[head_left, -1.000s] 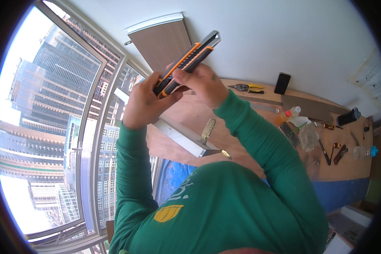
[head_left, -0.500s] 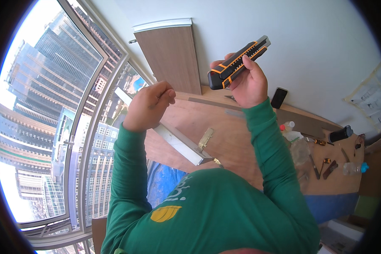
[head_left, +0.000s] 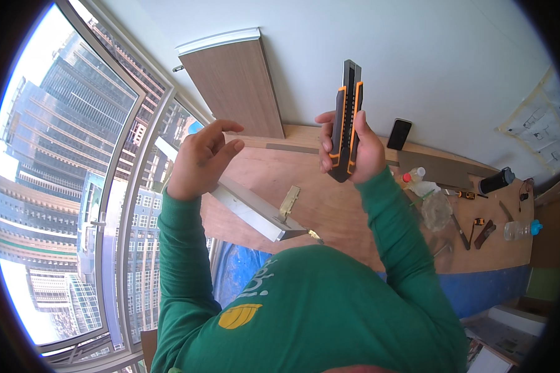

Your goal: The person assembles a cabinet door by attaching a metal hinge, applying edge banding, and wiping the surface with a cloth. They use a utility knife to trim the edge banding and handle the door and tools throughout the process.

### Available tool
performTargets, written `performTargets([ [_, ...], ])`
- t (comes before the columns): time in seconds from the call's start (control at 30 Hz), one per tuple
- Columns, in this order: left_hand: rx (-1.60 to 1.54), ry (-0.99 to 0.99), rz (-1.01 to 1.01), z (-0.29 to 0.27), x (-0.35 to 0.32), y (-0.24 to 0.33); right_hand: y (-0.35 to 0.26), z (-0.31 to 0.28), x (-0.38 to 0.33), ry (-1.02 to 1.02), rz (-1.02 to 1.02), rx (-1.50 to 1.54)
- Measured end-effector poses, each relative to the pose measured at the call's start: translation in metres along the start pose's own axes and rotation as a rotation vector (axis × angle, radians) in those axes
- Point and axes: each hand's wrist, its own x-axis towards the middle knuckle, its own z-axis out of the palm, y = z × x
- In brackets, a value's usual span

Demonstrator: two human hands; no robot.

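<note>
My right hand (head_left: 368, 155) is wrapped round a black and orange utility knife (head_left: 347, 124). The knife stands nearly upright in front of the wall, its blade end pointing up, and my thumb lies along its side. At the left, near the window, my left hand (head_left: 200, 165) is raised with nothing visible in it. Its thumb and index finger are spread apart, and the other fingers curl partly out of sight. Below it a long white and grey strip (head_left: 249, 208) lies slanted over the wooden worktop (head_left: 348, 214), with a beige bracket-like piece (head_left: 288, 203) beside its near end.
A brown wood panel (head_left: 230, 87) leans on the wall. Along the worktop's back are a phone (head_left: 399, 133) and a black cylinder (head_left: 496, 180). Farther right lie a tape measure (head_left: 478, 222), several hand tools and a clear bottle (head_left: 515, 230). A tall window (head_left: 109, 193) borders the left.
My right hand has turned the knife from a slant to nearly upright and lowered it slightly. The fingers of my left hand have parted from a closed pinch. The view has shifted slightly.
</note>
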Motion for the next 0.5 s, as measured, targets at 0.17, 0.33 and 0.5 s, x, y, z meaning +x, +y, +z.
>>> performTargets([
  [0.17, -0.046, 0.088, 0.180, 0.006, 0.001, -0.010, 0.009, 0.023, -0.008, 0.021, 0.068, -0.077],
  [0.33, -0.031, 0.029, 0.123, 0.003, 0.004, -0.004, 0.020, 0.044, -0.002, 0.062, 0.120, -0.241],
  [0.5, -0.037, -0.002, 0.152, 0.002, 0.003, -0.012, 0.033, 0.055, 0.005, 0.011, 0.134, -0.305],
])
